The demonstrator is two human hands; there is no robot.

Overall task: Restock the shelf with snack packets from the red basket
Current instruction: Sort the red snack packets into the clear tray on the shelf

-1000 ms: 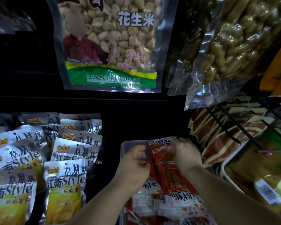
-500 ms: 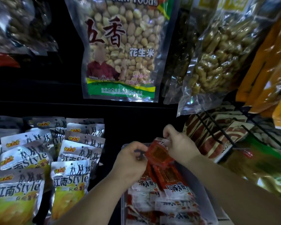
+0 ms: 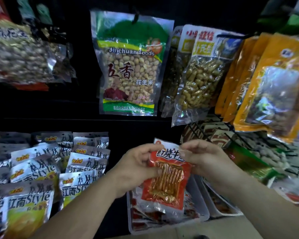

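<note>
- The left hand grips the left edge of a red snack packet, thumb across its front.
- The right hand pinches the same packet at its top right corner.
- The packet stands upright between the two hands, printed side facing the person.
- Directly under the hands sits a clear plastic tray with more red packets lying in it.
- Left of the left hand lie rows of silver-and-yellow pouches.
- Above the hands hangs a bag of peanuts; above the right hand hang orange bags.
</note>
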